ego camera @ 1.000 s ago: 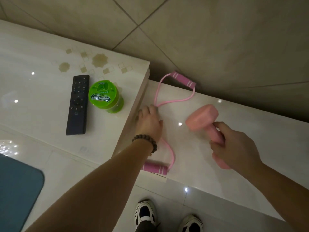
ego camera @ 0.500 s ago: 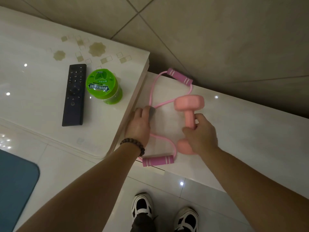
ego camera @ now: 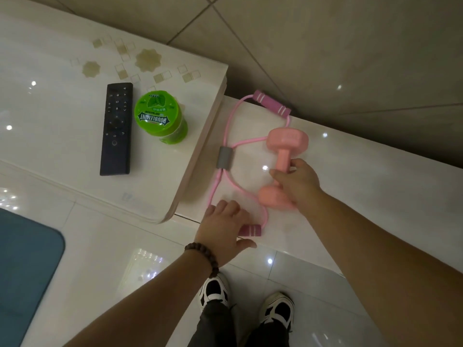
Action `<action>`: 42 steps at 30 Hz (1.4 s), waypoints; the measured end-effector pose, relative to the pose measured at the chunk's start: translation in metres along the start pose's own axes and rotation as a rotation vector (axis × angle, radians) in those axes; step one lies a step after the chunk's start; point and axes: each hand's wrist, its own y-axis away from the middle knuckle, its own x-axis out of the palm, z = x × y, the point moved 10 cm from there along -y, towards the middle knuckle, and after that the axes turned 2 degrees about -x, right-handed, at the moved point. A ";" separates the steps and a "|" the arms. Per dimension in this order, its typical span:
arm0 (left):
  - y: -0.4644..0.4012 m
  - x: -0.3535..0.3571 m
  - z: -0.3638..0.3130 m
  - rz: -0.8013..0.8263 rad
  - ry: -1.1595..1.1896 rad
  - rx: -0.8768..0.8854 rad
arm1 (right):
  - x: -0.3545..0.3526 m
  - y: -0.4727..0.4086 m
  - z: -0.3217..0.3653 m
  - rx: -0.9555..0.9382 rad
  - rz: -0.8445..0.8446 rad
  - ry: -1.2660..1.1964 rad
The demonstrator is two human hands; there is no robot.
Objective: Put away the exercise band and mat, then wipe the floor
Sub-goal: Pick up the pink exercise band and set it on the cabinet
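A person stands looking down at a low pale shelf (ego camera: pixel 350 186) set against a tiled wall, their two bare arms reaching forward over it. A pink exercise band (ego camera: pixel 226 156), shaped like a figure eight with a grey sleeve at its waist, lies flat on the shelf; its long axis runs away from the person, one padded handle at the far end by the wall and the other at the shelf's near edge. The left hand (ego camera: pixel 223 226), with a bead bracelet at the wrist, rests palm down over the band's near loop, fingers straight and spread, thumb out toward the near handle, gripping nothing. The right hand (ego camera: pixel 298 181) is curled around the bar of a pink dumbbell (ego camera: pixel 283 169), which lies on the shelf just to the right of the band, parallel to it, its far head on the band's far loop. The left hand is the nearer to the band and already touches it; the near handle sits just beside its thumb. To the left, on a raised counter (ego camera: pixel 62 121), are a black remote (ego camera: pixel 116 128) and a green mint tub (ego camera: pixel 159 116). A blue mat (ego camera: pixel 25 266) lies on the glossy floor at lower left, well apart from both hands. The band looks put away; the mat is likely next.
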 end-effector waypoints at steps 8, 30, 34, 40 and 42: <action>0.009 -0.003 0.018 -0.040 -0.005 0.024 | 0.000 0.004 -0.006 0.018 0.024 -0.077; 0.025 -0.002 0.040 -0.063 -0.024 -0.052 | 0.029 0.072 -0.012 -0.286 -0.067 0.166; 0.029 -0.006 0.043 -0.093 -0.008 -0.104 | 0.039 0.067 -0.007 -0.252 -0.092 0.136; 0.043 -0.030 0.036 -0.136 0.030 -0.194 | 0.037 0.068 -0.004 -0.223 -0.026 0.194; 0.052 -0.045 0.030 -0.150 0.032 -0.225 | 0.023 0.080 0.008 -0.266 0.005 0.263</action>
